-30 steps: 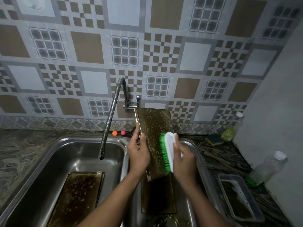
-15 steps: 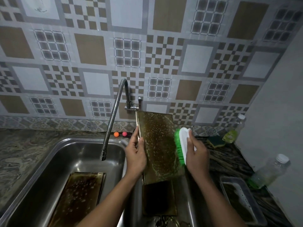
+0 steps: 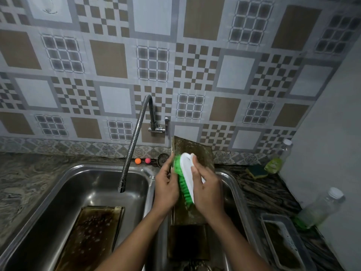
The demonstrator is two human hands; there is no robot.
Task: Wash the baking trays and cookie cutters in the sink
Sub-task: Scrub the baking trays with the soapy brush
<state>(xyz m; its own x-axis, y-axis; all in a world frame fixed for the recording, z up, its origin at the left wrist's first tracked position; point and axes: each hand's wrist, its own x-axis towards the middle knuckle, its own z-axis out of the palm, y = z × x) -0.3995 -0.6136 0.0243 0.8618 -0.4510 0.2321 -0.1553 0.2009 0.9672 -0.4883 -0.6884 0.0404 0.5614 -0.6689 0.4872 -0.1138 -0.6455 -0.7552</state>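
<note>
A dark, soapy baking tray [image 3: 197, 151] stands upright over the right sink basin. My left hand [image 3: 166, 187] grips its left edge. My right hand [image 3: 207, 189] holds a white scrub brush with green bristles [image 3: 185, 178], and the bristles press against the tray's face close to my left hand. Another dirty tray [image 3: 91, 235] lies flat in the left basin [image 3: 58, 192]. A third dark tray [image 3: 188, 241] lies in the right basin under the held one. No cookie cutters are clearly visible.
A flexible metal faucet [image 3: 134, 141] hangs over the left basin. On the right counter are a clear rectangular container [image 3: 283, 243], two plastic bottles [image 3: 320, 208] [image 3: 277, 159] and a sponge [image 3: 256, 171]. Two small balls [image 3: 142, 160] sit behind the sink.
The brush has swept left across the tray, from its right edge to beside my left hand. The view has tilted up slightly.
</note>
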